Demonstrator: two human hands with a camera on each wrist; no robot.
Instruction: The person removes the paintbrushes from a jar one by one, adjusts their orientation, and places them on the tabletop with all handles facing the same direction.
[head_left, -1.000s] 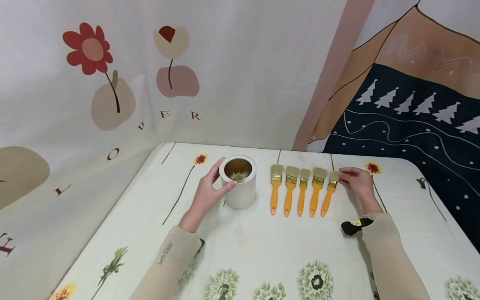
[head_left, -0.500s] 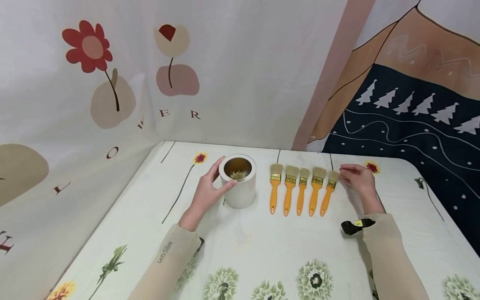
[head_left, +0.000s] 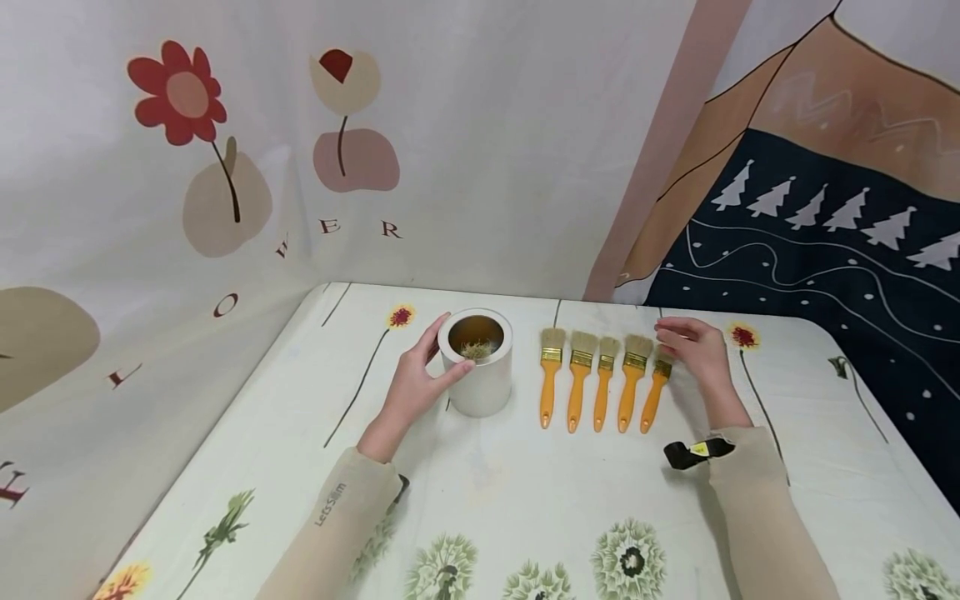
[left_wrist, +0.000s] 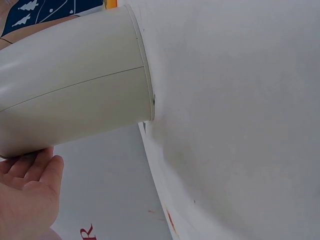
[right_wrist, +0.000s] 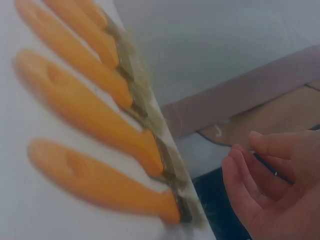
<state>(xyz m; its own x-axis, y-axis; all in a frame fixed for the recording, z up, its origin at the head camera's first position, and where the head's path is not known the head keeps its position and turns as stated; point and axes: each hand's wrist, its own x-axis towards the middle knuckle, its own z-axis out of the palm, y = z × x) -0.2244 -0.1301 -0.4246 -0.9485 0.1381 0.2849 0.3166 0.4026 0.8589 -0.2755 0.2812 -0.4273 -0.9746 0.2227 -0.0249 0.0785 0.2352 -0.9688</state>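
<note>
A white cylindrical can (head_left: 482, 392) stands upright on the table, with tangled dry, brush-like strands (head_left: 475, 351) inside its brown interior. My left hand (head_left: 412, 379) grips its left side, thumb at the near rim and fingers round the far side. In the left wrist view the fingers lie against the can's wall (left_wrist: 75, 85). Several paintbrushes with orange handles lie in a row right of the can, bristles pointing away. My right hand (head_left: 697, 350), fingers loosely bent and holding nothing, hovers over the bristle end of the rightmost paintbrush (head_left: 654, 402), partly hiding it.
The other paintbrushes, such as the leftmost one (head_left: 549, 392), lie side by side with small gaps. A flower-printed cloth (head_left: 480, 475) covers the table. Printed curtains (head_left: 495, 167) hang right behind the table's far edge. A black strap (head_left: 693, 452) sits at the right wrist.
My right hand has moved left and slightly up, from beside the rightmost paintbrush to over its bristles. The left hand, the can and the paintbrushes keep their places.
</note>
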